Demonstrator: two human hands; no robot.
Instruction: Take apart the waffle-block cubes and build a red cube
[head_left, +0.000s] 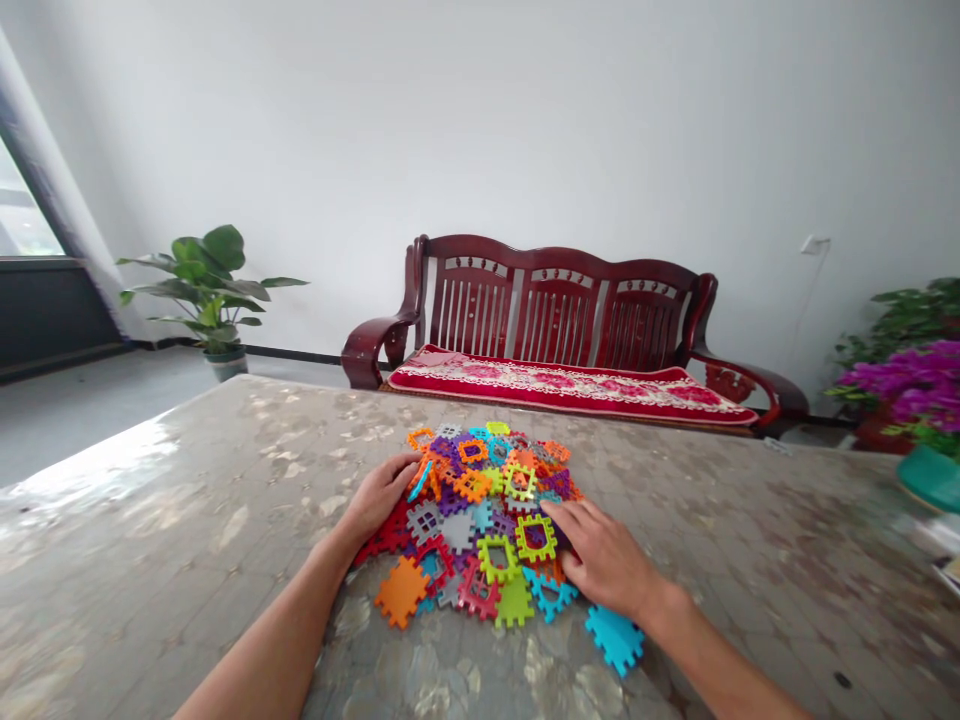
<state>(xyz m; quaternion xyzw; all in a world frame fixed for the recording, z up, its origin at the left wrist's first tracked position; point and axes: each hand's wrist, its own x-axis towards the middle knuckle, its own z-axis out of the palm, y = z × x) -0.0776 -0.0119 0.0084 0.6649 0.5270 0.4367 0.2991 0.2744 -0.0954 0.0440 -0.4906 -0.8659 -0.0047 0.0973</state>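
Note:
A heap of colourful interlocking plastic building pieces (458, 531) lies on the table, with notched edges and several with window-like cutouts. On its left edge rests my left hand (381, 492), fingers stretched toward orange pieces and a blue piece (421, 480) tilted on edge. At the right side, my right hand (606, 556) lies against the heap, thumb and fingers apart, close to a lime square frame (535, 538). Its far fingertips touch the pieces. A solid blue piece (616, 638) lies beneath the right wrist, and a solid orange piece (403, 592) sits at the front left.
The patterned table (187, 540) spreads around the heap. Behind it stands a dark red wooden bench (559, 310) with a red floral cover (570, 385). A potted plant (217, 285) is at left; purple flowers (911, 390) in a teal pot (930, 478) are at right.

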